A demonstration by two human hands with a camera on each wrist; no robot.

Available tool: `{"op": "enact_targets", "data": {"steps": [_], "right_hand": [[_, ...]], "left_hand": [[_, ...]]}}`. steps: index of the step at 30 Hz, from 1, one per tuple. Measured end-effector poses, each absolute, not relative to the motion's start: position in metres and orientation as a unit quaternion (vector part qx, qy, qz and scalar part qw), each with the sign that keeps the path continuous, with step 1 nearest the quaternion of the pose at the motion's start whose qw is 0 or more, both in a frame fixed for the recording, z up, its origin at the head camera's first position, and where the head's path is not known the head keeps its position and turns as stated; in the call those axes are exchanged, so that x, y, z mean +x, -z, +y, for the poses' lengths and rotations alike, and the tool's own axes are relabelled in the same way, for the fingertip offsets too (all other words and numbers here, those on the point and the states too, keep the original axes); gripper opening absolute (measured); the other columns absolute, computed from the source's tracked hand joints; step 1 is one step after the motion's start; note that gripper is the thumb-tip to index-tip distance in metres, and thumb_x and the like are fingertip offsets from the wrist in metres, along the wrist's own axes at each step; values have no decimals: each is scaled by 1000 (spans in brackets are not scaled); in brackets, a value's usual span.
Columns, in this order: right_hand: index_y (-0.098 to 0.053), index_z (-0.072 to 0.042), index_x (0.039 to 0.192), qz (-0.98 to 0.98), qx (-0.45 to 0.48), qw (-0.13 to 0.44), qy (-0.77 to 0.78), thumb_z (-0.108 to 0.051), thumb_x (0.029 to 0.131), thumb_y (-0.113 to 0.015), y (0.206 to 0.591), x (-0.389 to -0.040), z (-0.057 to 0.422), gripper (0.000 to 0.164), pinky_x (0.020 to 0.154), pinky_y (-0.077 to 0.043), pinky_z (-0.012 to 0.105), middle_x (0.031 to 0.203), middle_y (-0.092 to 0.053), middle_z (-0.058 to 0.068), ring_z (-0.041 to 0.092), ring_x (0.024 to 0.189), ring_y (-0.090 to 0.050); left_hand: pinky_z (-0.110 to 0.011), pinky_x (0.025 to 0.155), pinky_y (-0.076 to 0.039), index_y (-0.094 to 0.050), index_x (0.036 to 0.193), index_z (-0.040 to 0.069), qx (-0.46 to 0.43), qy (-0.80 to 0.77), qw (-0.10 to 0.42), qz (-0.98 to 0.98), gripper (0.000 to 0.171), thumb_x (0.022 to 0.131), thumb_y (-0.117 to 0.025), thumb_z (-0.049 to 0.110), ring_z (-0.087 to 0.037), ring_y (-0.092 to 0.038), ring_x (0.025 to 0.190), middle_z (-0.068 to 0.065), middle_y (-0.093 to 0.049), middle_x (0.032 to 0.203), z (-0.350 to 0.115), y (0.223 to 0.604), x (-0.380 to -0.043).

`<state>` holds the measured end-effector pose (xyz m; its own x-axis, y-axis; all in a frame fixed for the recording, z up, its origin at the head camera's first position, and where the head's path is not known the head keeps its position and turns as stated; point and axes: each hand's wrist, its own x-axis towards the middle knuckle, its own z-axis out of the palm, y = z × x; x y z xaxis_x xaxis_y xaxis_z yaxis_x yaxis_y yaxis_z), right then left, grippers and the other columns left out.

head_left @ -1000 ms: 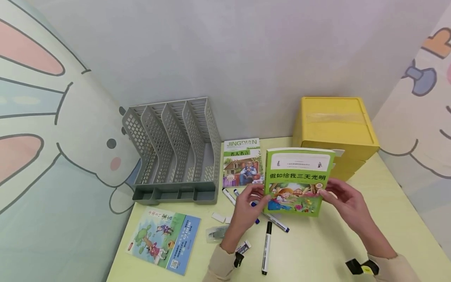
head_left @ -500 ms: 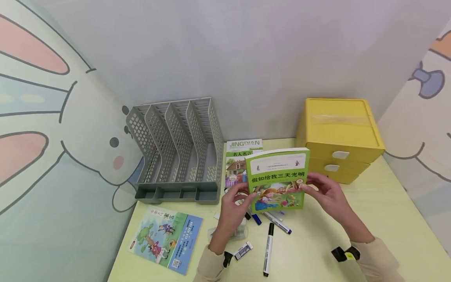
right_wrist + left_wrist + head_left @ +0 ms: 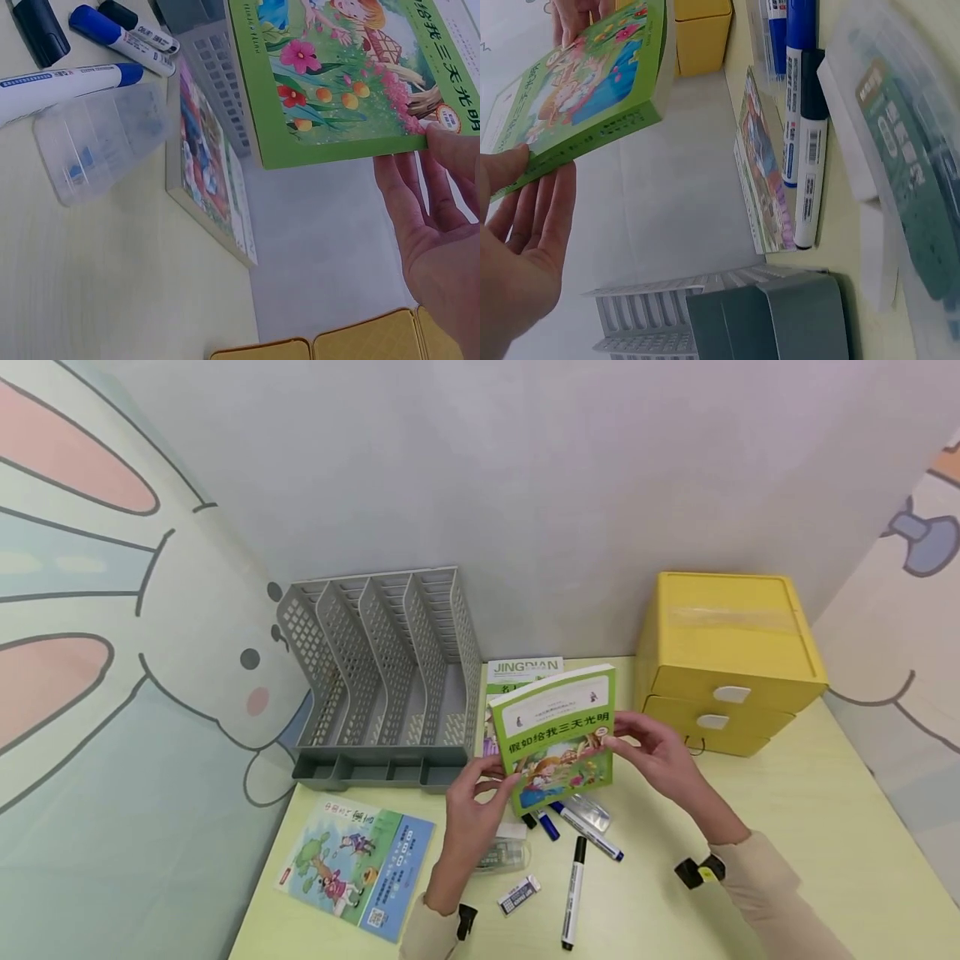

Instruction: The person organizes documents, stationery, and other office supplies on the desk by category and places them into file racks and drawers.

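Note:
Both hands hold a green-bordered book [image 3: 562, 735] above the table, its illustrated cover facing the head camera and tilted. My left hand [image 3: 474, 814] grips the left edge, thumb on the cover and fingers behind, as the left wrist view also shows. At the opposite edge my right hand [image 3: 660, 760] pinches the book, thumb on the front. Behind it lies a second book [image 3: 525, 667], partly hidden. Below are several whiteboard markers, including a black-capped marker [image 3: 573, 893], plus a clear plastic case [image 3: 590, 811], another clear case [image 3: 504, 856] and an eraser [image 3: 519, 895].
A grey file rack [image 3: 382, 668] with upright dividers and small front compartments stands at the back left. In front of it lies a blue-and-green book [image 3: 358, 864]. A yellow drawer box [image 3: 735, 652] stands at the back right, against the wall.
Both hands have carried the green book leftward, toward the file rack side. The book has tilted, its left side lower, and uncovers the drawer fronts and a clear case.

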<state>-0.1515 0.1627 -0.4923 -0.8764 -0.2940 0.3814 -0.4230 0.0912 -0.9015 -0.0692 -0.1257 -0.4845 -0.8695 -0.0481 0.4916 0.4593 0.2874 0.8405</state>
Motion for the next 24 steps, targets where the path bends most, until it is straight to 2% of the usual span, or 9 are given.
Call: {"op": "enact_targets", "data": {"steps": [9,16,21,24], "right_hand": [[-67,4,124,-716,267,54,-643,12,91,-70,495,-170,137,34,79,-59,23,110,-70,19,10,99,-68],[-67,0,125,-717,259,40,-646,7,93,-70,495,-182,119,33,80,-58,23,112,-71,18,11,101,-68],[-65,3,127,-709,261,33,-654,9,94,-68,495,-188,106,34,82,-57,23,114,-69,22,15,102,-67],[-66,1,128,-710,263,35,-652,7,95,-68,494,-193,99,33,84,-57,22,115,-70,20,16,103,-67]], "left_hand": [[-28,72,-61,-71,115,8,-124,547,261,-786,26,91,-79,7,-23,-70,92,-7,-68,101,-136,479,-65],[-29,71,-61,-70,113,4,-124,523,297,-789,24,90,-78,2,-26,-70,90,-10,-67,100,-141,476,-65],[-28,69,-61,-69,112,0,-137,496,332,-790,29,86,-79,-6,-29,-70,89,-14,-67,99,-143,474,-65],[-29,68,-61,-68,112,-2,-144,484,348,-790,32,83,-79,-10,-30,-70,88,-15,-66,98,-143,473,-66]]}}
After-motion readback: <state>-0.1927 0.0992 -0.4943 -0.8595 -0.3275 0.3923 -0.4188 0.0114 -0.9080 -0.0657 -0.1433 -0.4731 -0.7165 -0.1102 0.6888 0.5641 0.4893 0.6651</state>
